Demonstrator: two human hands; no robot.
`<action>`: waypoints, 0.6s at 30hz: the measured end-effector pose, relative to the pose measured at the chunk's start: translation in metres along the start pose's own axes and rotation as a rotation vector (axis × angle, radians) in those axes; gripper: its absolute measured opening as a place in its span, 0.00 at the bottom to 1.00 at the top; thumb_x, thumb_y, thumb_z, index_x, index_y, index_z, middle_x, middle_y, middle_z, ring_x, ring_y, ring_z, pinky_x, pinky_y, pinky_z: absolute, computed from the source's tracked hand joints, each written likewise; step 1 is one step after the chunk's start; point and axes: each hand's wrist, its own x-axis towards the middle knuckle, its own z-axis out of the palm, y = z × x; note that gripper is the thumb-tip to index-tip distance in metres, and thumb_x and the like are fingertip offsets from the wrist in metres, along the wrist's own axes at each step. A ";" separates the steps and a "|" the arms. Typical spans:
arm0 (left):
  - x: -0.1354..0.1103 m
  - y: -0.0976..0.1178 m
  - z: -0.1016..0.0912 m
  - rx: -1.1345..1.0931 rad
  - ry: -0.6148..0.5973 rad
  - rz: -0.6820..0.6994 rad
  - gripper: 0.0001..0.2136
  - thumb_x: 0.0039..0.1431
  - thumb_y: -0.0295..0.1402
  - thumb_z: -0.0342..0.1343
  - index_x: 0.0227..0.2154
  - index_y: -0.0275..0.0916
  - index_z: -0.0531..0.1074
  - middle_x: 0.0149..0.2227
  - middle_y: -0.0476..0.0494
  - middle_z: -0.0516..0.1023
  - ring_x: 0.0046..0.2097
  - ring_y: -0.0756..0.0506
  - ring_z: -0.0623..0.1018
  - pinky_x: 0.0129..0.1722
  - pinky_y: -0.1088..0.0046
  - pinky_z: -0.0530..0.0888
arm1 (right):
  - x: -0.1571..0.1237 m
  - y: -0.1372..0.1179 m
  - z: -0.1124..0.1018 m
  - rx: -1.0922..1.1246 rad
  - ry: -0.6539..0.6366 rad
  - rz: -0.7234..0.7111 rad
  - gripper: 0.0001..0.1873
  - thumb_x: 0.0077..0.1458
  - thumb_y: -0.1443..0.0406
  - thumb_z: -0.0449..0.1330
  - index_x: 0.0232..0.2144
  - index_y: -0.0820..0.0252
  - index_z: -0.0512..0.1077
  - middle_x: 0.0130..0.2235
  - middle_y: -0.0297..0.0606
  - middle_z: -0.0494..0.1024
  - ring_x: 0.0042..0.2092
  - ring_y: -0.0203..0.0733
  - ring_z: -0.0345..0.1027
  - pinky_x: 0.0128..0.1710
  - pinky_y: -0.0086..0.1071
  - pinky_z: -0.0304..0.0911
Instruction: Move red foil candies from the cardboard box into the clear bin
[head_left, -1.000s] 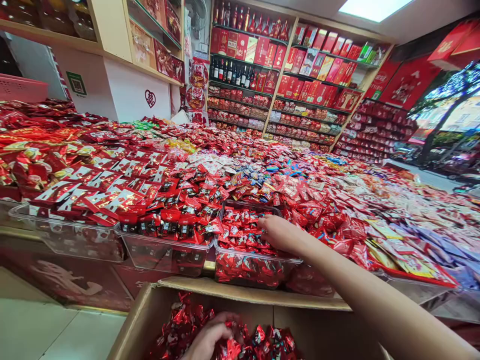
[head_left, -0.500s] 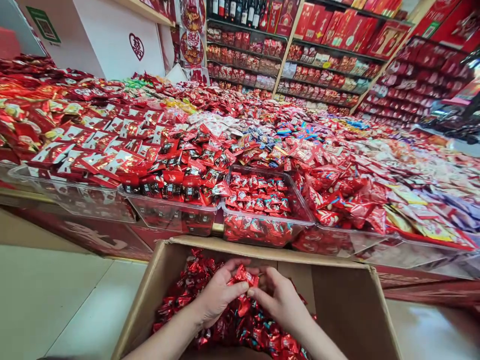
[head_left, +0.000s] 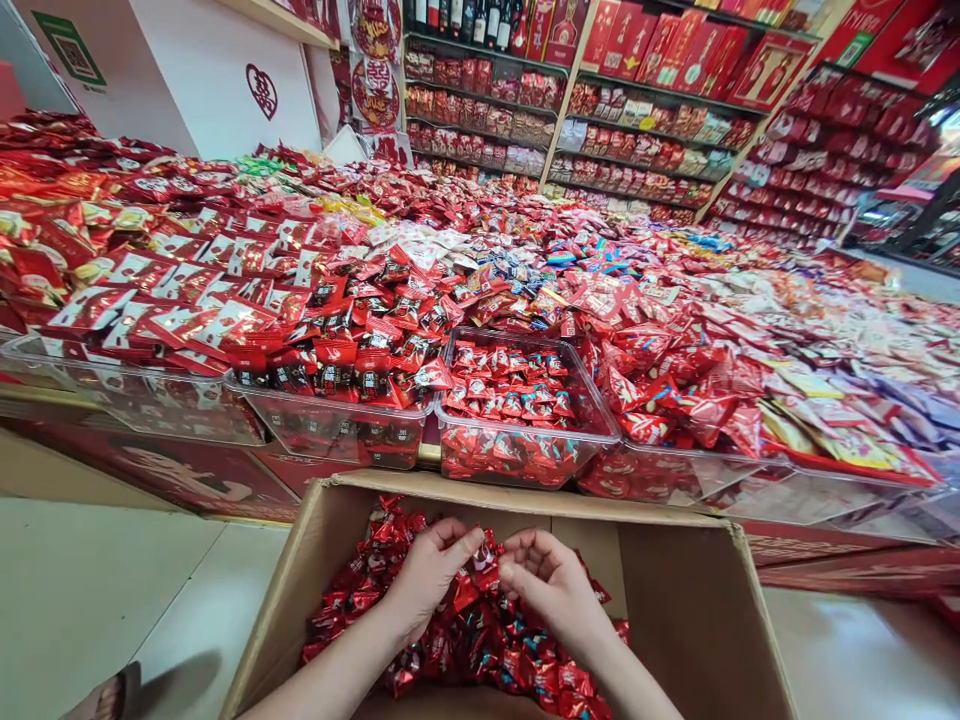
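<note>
My left hand [head_left: 429, 575] and right hand [head_left: 553, 585] pinched a red-wrapped candy [head_left: 486, 562] between them, at the fingertips. Below it lay a heap of wrapped candies [head_left: 536, 668] inside the cardboard box [head_left: 694, 610], just before the clear tub [head_left: 610, 431].

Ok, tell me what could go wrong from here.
The candy at the fingertips of the left hand and right hand could slip and get lost in the similar red pile inside the box. Also, the packets just right of the bin heap high, so a bump might send some sliding into it.
</note>
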 end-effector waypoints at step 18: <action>-0.006 0.004 0.003 -0.250 -0.069 -0.121 0.11 0.49 0.40 0.50 0.24 0.36 0.63 0.21 0.53 0.71 0.17 0.56 0.67 0.19 0.81 0.60 | -0.019 -0.081 -0.010 -0.441 0.098 -0.338 0.09 0.48 0.62 0.52 0.31 0.59 0.67 0.29 0.36 0.71 0.30 0.35 0.64 0.28 0.26 0.61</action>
